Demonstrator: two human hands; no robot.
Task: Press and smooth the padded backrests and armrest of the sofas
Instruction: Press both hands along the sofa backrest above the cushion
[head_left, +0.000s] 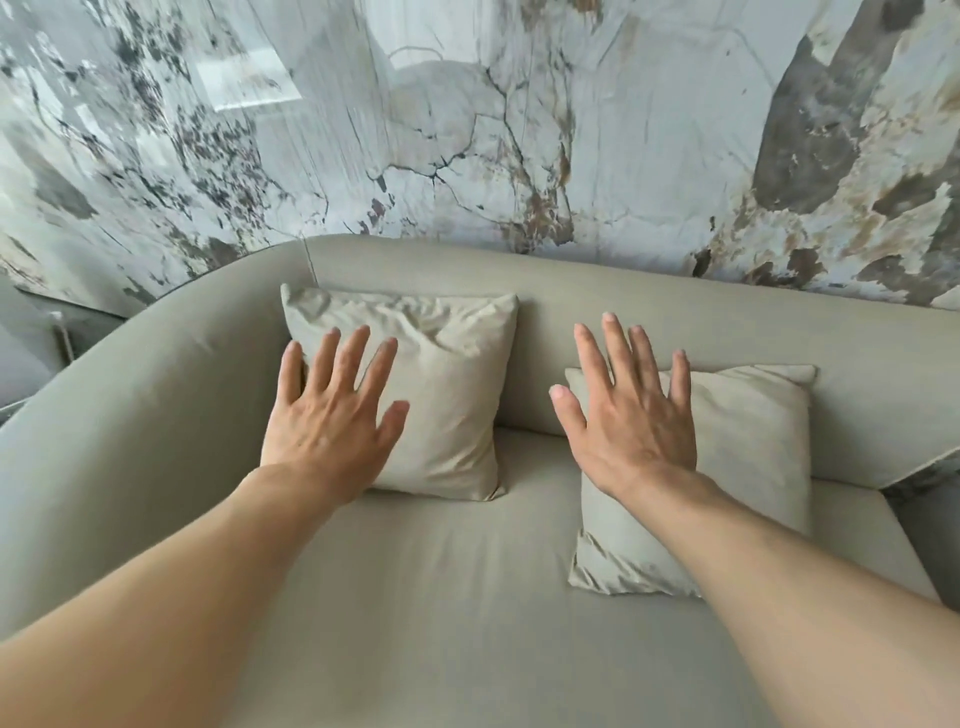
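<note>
Beige fabric sofa backrest (649, 291), rounded, two crumpled square cushions, left hand (332, 415) and right hand (634, 415) splayed flat

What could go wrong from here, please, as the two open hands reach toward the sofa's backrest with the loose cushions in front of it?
1. Both cushions stand between the hands and the backrest; the left hand may press the left cushion instead of the padding.
2. The right cushion leans low; a push from the right hand could tip it flat onto the seat.
</note>
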